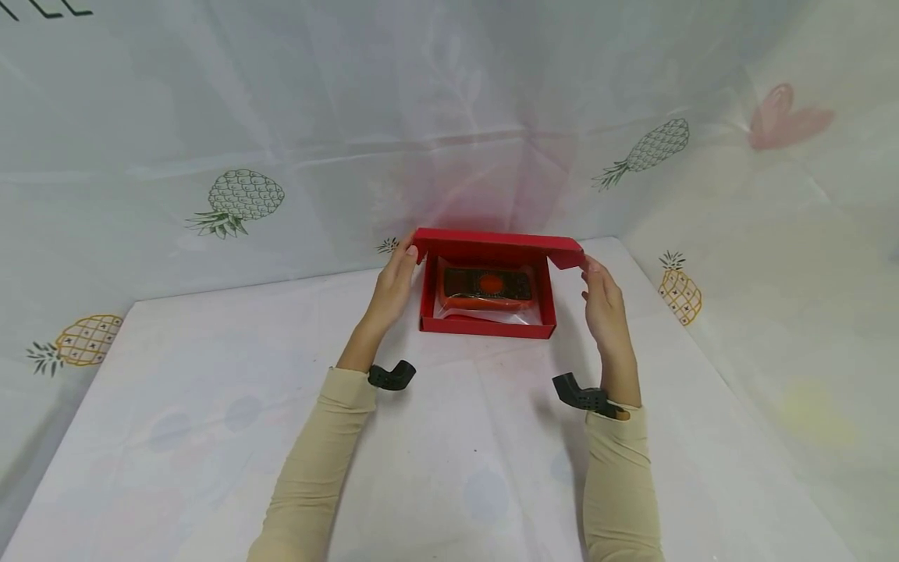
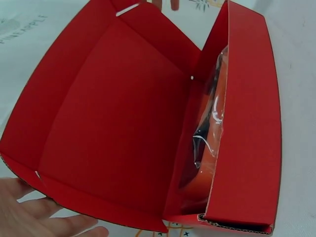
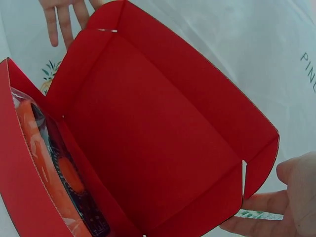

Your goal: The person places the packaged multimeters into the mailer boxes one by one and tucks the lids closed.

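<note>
Red cardboard box (image 1: 486, 329), glossy packet (image 1: 489, 286)

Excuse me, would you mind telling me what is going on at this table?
A person has both hands at the raised lid of a red cardboard box on the white-covered table. The left hand touches the lid's left side and the right hand its right. The box is open, its lid tilted up at the back. Inside lies an orange-and-black item in clear plastic, which neither hand is touching.
</note>
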Tool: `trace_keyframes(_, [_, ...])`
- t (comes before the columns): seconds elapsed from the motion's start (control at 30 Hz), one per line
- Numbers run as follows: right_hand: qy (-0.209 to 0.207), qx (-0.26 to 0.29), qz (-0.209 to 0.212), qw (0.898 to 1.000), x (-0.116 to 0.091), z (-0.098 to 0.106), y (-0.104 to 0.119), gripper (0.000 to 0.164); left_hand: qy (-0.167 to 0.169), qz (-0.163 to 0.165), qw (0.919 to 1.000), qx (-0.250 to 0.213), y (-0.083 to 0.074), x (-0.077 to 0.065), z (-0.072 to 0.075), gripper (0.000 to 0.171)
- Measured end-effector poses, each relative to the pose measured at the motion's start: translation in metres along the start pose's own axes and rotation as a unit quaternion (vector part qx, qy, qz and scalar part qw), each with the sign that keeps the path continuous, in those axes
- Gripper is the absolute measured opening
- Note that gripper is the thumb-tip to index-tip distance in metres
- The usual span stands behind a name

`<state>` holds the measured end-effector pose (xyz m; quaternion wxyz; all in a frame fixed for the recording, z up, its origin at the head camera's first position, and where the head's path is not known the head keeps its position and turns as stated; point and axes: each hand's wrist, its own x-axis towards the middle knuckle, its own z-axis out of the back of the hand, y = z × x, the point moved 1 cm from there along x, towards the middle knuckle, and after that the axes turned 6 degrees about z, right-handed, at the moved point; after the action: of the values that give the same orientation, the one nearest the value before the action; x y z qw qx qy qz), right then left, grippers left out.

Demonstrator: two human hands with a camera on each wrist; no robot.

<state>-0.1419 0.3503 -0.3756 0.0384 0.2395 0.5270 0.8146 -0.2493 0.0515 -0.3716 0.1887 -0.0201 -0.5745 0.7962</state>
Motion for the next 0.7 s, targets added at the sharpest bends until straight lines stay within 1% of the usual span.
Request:
trace_keyframes(0.1, [0.010,0.004,0.005,1.000,0.000,0.000,0.000,0.055,0.010,-0.005,0.9999,-0.008,0.000,0.001,0.000,0.060])
trace_keyframes(0.2, [0.014,0.009,0.023,1.000,0.000,-0.001,-0.001,0.055,0.023,-0.012,0.9995,-0.018,0.001,0.003,0.000,0.059])
trace_keyframes(0.3, [0.009,0.022,0.044,0.999,0.000,-0.002,0.000,0.053,0.040,-0.029,0.9977,-0.046,0.002,0.004,0.001,0.056])
trace_keyframes(0.37, [0.001,0.038,0.053,0.998,0.000,-0.004,0.000,0.051,0.053,-0.045,0.9942,-0.082,0.003,0.006,0.002,0.054])
trace_keyframes(0.43, [-0.007,0.058,0.057,0.997,0.000,-0.006,0.000,0.050,0.064,-0.058,0.9887,-0.122,0.003,0.007,0.003,0.055])
trace_keyframes(0.53, [-0.008,0.093,0.058,0.994,0.001,-0.009,0.001,0.050,0.074,-0.068,0.9805,-0.169,0.003,0.008,0.004,0.058])
trace_keyframes(0.63, [-0.001,0.113,0.056,0.992,0.003,-0.011,0.001,0.052,0.077,-0.075,0.9762,-0.189,0.003,0.009,0.004,0.062])
trace_keyframes(0.7, [0.006,0.115,0.052,0.992,0.003,-0.013,0.002,0.055,0.081,-0.078,0.9738,-0.197,0.003,0.010,0.004,0.064])
